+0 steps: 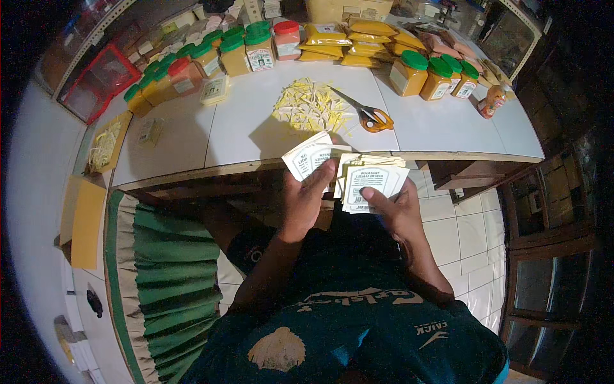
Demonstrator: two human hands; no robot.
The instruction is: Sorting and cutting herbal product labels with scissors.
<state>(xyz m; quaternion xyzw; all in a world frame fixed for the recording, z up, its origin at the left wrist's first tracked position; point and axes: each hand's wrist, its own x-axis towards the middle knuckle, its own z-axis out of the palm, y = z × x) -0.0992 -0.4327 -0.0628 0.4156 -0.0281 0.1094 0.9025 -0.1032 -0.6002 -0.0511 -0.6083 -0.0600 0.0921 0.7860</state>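
Observation:
My left hand (307,204) holds a few fanned paper labels (307,156), its thumb on top of them. Beside it, my right hand (395,206) grips a thicker stack of similar printed labels (376,185), thumb pressed on the front one. Both hands are in front of the table's near edge. Beyond them on the white tiled tabletop (249,120) lies a heap of yellow and white paper strips (309,108). Scissors with orange and black handles (374,119) rest at the heap's right side, blades pointing to the back left.
Green-lidded plastic jars (232,55) and red-lidded ones line the table's back left. Yellow packets (369,38) are piled at the back, with more jars (407,74) and a small bottle (492,101) to the right. A small label stack (215,90) lies left. A green curtain (172,254) hangs below.

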